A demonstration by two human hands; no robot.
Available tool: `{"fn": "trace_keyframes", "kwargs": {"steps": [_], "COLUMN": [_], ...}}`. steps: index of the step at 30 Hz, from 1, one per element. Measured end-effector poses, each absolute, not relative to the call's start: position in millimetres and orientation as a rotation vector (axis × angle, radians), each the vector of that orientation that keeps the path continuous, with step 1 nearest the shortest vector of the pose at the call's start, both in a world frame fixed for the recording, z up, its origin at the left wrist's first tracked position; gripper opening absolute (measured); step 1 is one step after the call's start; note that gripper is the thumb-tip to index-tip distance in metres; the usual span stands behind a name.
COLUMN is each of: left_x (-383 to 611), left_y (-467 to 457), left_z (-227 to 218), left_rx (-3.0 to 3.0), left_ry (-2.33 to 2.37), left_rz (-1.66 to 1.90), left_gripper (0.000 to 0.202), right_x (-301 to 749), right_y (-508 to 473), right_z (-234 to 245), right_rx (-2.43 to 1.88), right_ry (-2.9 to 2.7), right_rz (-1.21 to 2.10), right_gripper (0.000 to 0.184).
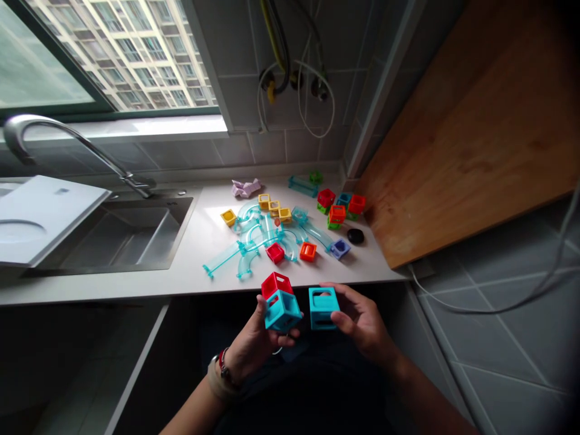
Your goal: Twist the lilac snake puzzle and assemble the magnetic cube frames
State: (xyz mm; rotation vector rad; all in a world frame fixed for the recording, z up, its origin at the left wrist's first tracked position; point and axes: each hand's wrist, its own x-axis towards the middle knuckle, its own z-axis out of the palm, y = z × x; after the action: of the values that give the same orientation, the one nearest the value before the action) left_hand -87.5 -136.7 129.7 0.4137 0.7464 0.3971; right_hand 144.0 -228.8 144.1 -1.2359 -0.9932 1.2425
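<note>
My left hand (254, 344) grips a teal hollow cube (281, 311) with a red hollow cube (276, 284) joined on top of it. My right hand (362, 323) holds a second teal hollow cube (323, 307) just to the right, a small gap away from the first. Both hands hover in front of the white countertop (190, 275), below its front edge. On the counter lie clear teal track pieces (254, 244) and loose cubes in yellow (229, 217), red (275, 252), orange (308, 251) and purple (339, 248).
A steel sink (127, 235) with a curved tap (67, 142) lies left, partly under a white board (40, 214). A stack of coloured cubes (339, 208) and a black disc (356, 236) sit near a large wooden board (471, 127) leaning at right. Hoses hang on the tiled wall.
</note>
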Motion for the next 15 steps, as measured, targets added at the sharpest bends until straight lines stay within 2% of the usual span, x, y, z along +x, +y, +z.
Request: {"fn": "trace_keyframes", "kwargs": {"steps": [4,8,15], "left_x": [-83.4,-81.1,-80.8], "left_y": [-124.8,-115.7,-108.3], "left_z": [129.2,128.9,112.3], "left_rx": [0.383,0.347,0.174], "left_ry": [0.762,0.803,0.702], "left_rz": [0.342,0.252,0.047], "left_gripper": [0.054,0.044,0.050], "right_x": [155.4,166.7,180.6], "right_y": [-209.5,-192.9,-165.4], "right_z": [155.2,169.5,183.6], "right_rx": [-1.246,-1.164,-1.035], "right_ry": [-1.340,-1.697,-2.021], "right_rz": [1.108,1.004,1.093], "right_gripper": [0.060,0.071,0.060]}}
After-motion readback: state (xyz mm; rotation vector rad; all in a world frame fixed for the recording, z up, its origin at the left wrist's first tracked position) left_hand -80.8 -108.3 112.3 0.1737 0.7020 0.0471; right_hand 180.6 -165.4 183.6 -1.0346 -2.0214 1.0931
